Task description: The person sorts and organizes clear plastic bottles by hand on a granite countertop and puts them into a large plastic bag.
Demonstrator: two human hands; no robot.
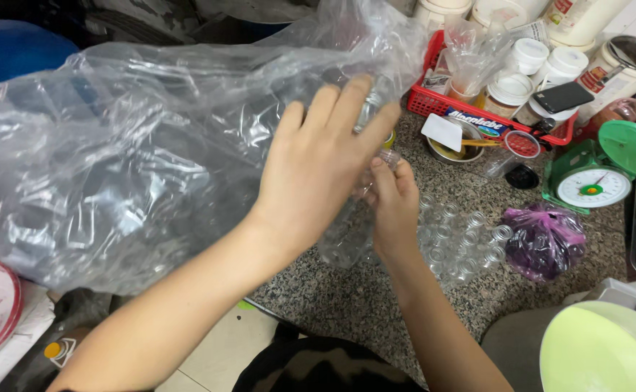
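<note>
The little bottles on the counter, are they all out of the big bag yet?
Many bottles already stand in a cluster on the counter. The right hand pinches one more at the bag's mouth, while the left hand lies on the bag. More clear bottles seem to remain inside.

left hand (318, 163) on plastic bag (114, 160) | right hand (394, 207) pinching small clear bottle (387, 158)
</note>
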